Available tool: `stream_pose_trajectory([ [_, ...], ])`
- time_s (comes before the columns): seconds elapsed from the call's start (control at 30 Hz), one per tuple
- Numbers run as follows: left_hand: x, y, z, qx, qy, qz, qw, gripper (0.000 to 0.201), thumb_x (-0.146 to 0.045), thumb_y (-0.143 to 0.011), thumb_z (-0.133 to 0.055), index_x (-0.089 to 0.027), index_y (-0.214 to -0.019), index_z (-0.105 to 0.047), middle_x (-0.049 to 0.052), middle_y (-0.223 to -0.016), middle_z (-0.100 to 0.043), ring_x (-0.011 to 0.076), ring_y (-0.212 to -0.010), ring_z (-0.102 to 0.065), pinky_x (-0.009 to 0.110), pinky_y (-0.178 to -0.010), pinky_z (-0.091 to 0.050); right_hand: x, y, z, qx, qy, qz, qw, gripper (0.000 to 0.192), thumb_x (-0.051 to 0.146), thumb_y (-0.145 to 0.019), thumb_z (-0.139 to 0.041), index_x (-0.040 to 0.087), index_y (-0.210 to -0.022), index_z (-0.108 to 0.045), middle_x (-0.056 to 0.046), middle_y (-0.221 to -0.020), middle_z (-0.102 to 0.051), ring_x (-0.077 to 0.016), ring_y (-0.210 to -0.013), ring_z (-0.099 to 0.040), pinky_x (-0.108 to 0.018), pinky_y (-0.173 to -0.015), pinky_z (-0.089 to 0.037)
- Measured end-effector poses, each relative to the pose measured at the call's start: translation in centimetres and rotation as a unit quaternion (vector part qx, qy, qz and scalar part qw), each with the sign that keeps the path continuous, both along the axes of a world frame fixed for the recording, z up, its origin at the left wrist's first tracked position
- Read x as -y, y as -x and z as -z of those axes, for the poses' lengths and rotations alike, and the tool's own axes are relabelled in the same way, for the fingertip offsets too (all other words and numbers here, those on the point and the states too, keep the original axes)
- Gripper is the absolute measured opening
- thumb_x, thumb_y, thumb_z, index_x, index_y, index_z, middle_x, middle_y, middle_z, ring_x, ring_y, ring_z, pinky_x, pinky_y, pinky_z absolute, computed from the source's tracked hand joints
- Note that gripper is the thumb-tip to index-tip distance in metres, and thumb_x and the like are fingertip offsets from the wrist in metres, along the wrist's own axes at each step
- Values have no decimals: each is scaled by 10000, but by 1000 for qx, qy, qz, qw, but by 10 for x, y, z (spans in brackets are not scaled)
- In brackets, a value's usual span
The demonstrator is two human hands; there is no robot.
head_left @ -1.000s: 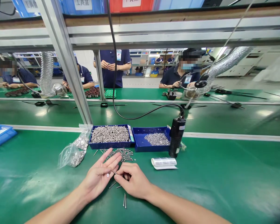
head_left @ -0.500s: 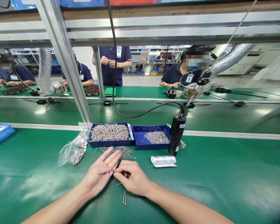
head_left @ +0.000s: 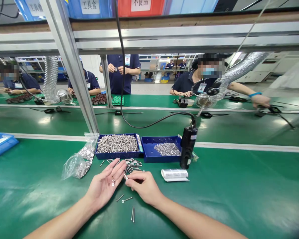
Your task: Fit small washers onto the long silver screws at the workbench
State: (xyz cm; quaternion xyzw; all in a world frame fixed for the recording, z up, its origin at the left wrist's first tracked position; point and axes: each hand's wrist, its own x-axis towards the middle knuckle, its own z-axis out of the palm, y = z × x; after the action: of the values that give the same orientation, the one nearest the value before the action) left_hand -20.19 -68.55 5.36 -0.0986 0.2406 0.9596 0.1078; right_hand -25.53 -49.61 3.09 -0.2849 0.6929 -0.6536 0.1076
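Head view: washers [head_left: 113, 182] cupped in flat-spread left hand [head_left: 105, 185]; screw [head_left: 125, 176] pinched by right hand [head_left: 141, 186], near desk [head_left: 239, 186] front edge.

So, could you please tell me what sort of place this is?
Most likely a factory assembly line: long green benches, blue trays of screws, a hanging electric screwdriver, and other workers in matching dark shirts at the opposite bench.

Bright overhead light floods my view; pale glare patches sheen the green counter [head_left: 239, 186] at lower left and right. Shadows stay soft. Edges bow and smear, especially the right corners.
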Motion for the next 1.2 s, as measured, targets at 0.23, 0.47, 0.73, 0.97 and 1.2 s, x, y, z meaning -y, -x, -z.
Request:
stream_pose_trajectory([
  [0.23,6,3,-6,14,21,-34,999,609,-207,-1006,-474,-98,-1562,-249,184,-1500,-502,282,-1407,-445,421,-1223,-301,-18,10,2,-208,-188,-7,960,182,303,-937,-641,227,-910,-804,-24,-719,-670,-161,-684,-592,-277,-635,-440],
  [0.47,4,1,-2,-2,5,-25,1000,668,-317,-1011,-479,-87,-1573,-200,214,-1508,-480,293,-1422,-422,423,-1203,-323,-25,5,-20,-269,-275,-90,919,123,272,-847,-733,217,-956,-730,-20,-865,-673,-169,-768,-622,-266,-675,-457],
  [0.73,-2,-3,-3,-17,-31,11,999,696,-397,-1018,-435,-126,-1587,-142,211,-1526,-457,287,-1438,-399,424,-1229,-237,-22,-3,-30,-305,-361,-144,869,28,191,-902,-635,207,-894,-614,-23,-905,-645,-180,-782,-616,-285,-667,-428],
  [0.97,-11,-7,3,-16,-57,41,997,733,-467,-1015,-420,-134,-1588,-107,232,-1534,-434,297,-1426,-421,416,-1172,-325,-6,-10,-28,-237,-152,-66,957,130,138,-980,-508,217,-953,-608,-21,-959,-697,-173,-910,-635,-294,-821,-499],
  [1.2,-12,-7,3,0,-41,46,998,730,-494,-1004,-458,-147,-1578,-174,224,-1522,-453,285,-1341,-524,364,-1038,-438,-4,-9,-24,-329,-149,-46,931,159,148,-989,-504,214,-1007,-648,-43,-989,-724,-190,-894,-655,-319,-804,-530],
])
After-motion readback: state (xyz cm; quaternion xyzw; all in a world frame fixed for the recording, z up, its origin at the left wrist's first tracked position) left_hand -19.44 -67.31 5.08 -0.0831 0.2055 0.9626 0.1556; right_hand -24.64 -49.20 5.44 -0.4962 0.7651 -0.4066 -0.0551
